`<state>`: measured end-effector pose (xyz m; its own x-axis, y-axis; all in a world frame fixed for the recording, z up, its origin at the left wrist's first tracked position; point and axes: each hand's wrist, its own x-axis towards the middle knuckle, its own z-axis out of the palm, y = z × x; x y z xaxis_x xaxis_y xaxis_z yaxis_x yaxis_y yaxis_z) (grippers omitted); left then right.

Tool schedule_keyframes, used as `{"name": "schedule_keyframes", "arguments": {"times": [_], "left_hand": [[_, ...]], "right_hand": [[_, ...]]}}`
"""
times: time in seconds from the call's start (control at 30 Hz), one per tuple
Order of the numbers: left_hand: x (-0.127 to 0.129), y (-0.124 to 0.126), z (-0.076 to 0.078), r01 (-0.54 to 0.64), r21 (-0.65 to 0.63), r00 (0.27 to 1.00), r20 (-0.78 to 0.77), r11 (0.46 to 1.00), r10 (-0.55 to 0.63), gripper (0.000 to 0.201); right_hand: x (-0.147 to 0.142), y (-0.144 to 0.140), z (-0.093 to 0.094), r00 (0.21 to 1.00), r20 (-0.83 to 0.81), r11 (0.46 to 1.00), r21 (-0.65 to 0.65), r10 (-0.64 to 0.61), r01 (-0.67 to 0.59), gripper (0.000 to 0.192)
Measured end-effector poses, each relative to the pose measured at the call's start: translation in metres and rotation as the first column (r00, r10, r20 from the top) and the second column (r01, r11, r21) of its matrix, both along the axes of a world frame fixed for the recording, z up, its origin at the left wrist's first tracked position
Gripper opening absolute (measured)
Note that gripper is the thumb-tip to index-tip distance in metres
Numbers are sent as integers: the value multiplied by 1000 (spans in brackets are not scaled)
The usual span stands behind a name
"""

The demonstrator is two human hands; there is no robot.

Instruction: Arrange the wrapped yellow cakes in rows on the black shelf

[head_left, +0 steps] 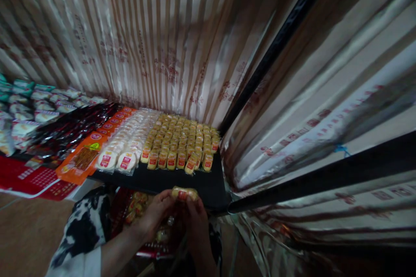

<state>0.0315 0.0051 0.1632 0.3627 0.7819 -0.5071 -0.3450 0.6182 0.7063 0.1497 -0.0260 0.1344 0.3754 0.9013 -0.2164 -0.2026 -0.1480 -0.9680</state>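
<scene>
A small wrapped yellow pastry (184, 193) is pinched between both hands just off the near edge of the dark display table (208, 186), close to that edge's right end. The left hand (155, 216) is curled beneath the pastry's left end, with its fingers pressed together against the wrapper; the right hand (196, 225) is raised under the right end, with its fingertips closed on the packet. How the thumbs lie cannot be told, since both hands are dim and slightly blurred. On the table, well beyond the held pastry, rows of matching yellow packets (182, 140) are laid out towards the back right corner, the nearest row lying apart from the near edge with bare dark surface between. Just to their left, rows of round white cakes (130, 143) in clear wrap are set, and further left, orange packets (84, 158) hang over the near left edge. Dark red packets (69, 132) are spread behind those, and pale green-and-white packs (39, 106) are stacked at the far left. Below the hands, a bag of more yellow packets (134, 210) is seen beside a black-and-white patterned garment (81, 225). Striped shiny sheeting (169, 34) is hung behind the table and along its right side.
</scene>
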Motion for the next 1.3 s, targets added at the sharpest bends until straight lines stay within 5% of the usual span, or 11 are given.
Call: {"name": "schedule_keyframes", "arguments": {"times": [0.13, 0.2, 0.33, 0.43, 0.7, 0.83, 1.0, 1.3], "left_hand": [[21, -2, -13, -22, -29, 999, 43, 999, 23, 48], [33, 0, -22, -43, -24, 999, 15, 999, 44, 46], [52, 17, -33, 68, 149, 982, -184, 986, -40, 32], [64, 40, -26, 162, 291, 914, -404, 943, -32, 37], [114, 83, 10, 348, 577, 849, -528, 739, 12, 34], [135, 89, 16, 354, 530, 834, -552, 770, -3, 38], [141, 96, 20, 417, 490, 810, -582, 766, -69, 47], [141, 101, -14, 329, 525, 904, -416, 785, -100, 49]], "right_hand": [[-1, 8, -9, 935, -307, 984, -43, -180, 175, 48], [2, 13, -10, 907, -334, 966, -63, -257, 251, 49], [23, 27, -1, 948, -163, 961, 0, -273, 277, 50], [50, 47, 10, 955, 29, 951, 101, -296, 292, 49], [112, 117, 20, 777, 389, 868, 263, -495, 421, 52], [125, 142, 13, 677, 567, 878, 224, -470, 422, 52], [133, 161, -5, 641, 664, 917, 190, -384, 351, 50], [131, 177, -21, 561, 780, 948, 124, -275, 293, 44]]}}
